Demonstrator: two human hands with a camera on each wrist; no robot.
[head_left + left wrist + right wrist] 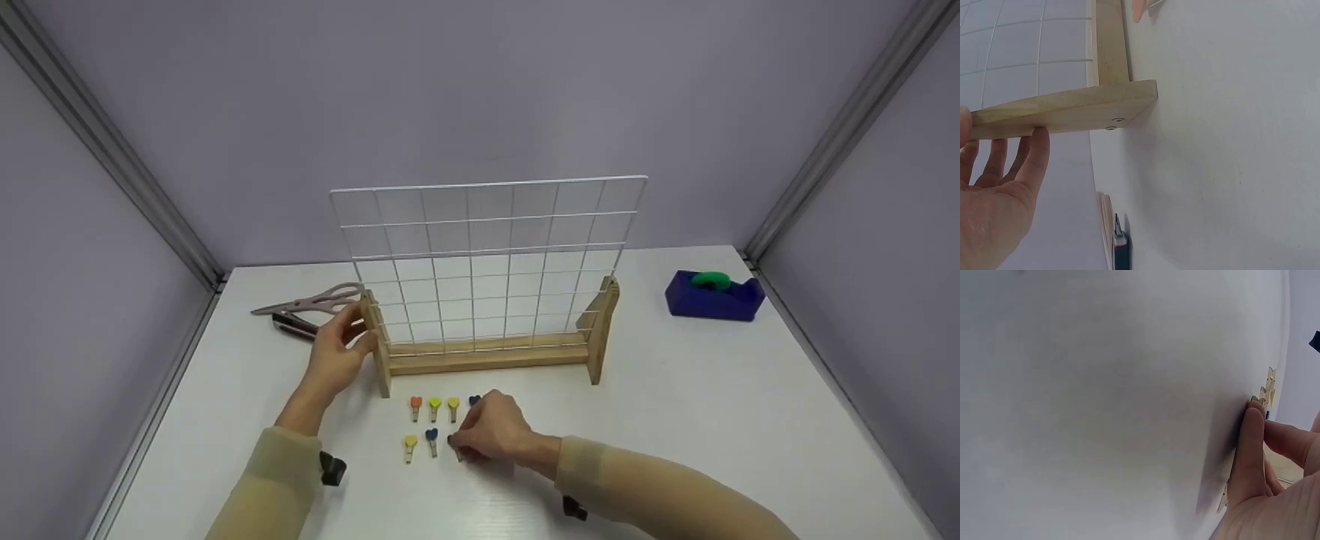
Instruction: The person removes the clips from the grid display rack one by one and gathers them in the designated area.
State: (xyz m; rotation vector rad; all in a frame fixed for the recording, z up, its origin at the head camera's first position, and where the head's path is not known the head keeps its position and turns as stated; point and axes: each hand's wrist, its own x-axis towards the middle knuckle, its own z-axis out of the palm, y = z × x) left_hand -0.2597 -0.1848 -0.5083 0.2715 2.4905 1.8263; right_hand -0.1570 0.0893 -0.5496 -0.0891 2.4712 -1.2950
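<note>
A wooden stand (487, 364) holds a white wire grid (487, 184) upright, leaning back. My left hand (335, 356) grips the stand's left side post (1067, 109), thumb on one side and fingers on the other. In front lie small clothespins with heart tops in two rows: an orange one (416, 403), several yellow ones such as the near one (409, 442), and a blue one (432, 437). My right hand (496, 427) pinches a dark-topped clothespin (452, 441) at the right of the near row, low over the table. Another blue heart (475, 400) is partly hidden behind this hand.
Left of the stand lie scissors (304, 303) and a dark-handled cutter (294, 325), close by the left hand. A blue tape dispenser (716, 301) with a green roll stands at the back right of the white table (690, 420). Grey walls enclose the table.
</note>
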